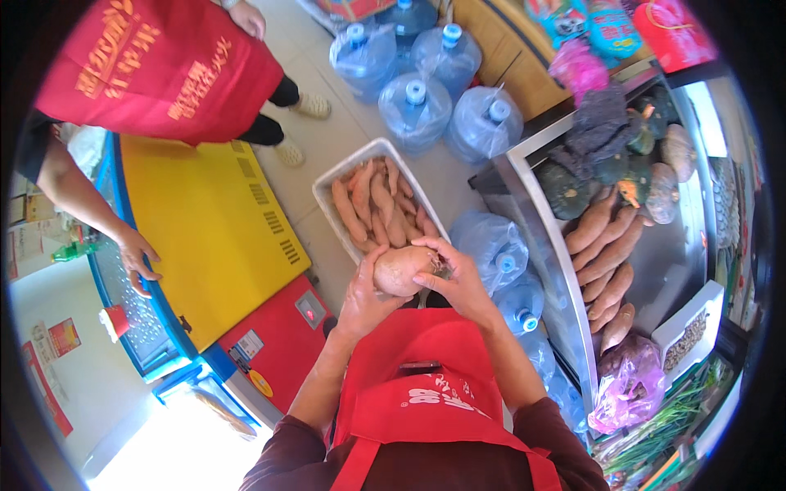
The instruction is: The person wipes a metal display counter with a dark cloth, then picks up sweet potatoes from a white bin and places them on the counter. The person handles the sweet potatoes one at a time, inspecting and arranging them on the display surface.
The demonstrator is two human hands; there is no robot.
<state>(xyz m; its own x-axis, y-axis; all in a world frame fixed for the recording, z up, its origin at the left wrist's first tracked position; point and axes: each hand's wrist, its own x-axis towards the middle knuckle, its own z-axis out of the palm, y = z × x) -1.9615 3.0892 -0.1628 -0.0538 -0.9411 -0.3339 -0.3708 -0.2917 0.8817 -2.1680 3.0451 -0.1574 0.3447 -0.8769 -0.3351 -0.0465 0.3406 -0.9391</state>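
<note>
A large, rounded pale-brown sweet potato (402,270) is held between my two hands, in front of my red apron. My left hand (368,294) grips its left side, with the thumb below. At its right end, my right hand (453,276) has the fingers over the top and the thumb on the near face, by some root strands. Just beyond my hands, a white plastic crate (325,202) stands on the tiled floor, holding many slender sweet potatoes (382,199). The held one overlaps the crate's near edge in the view.
On the right, a metal display counter (660,258) holds sweet potatoes, pumpkins and a pink plastic bag (632,383). Large blue water bottles (414,113) stand beyond the crate and along the counter. At left are a yellow-topped chest freezer (209,227) and a person in a red apron (166,73).
</note>
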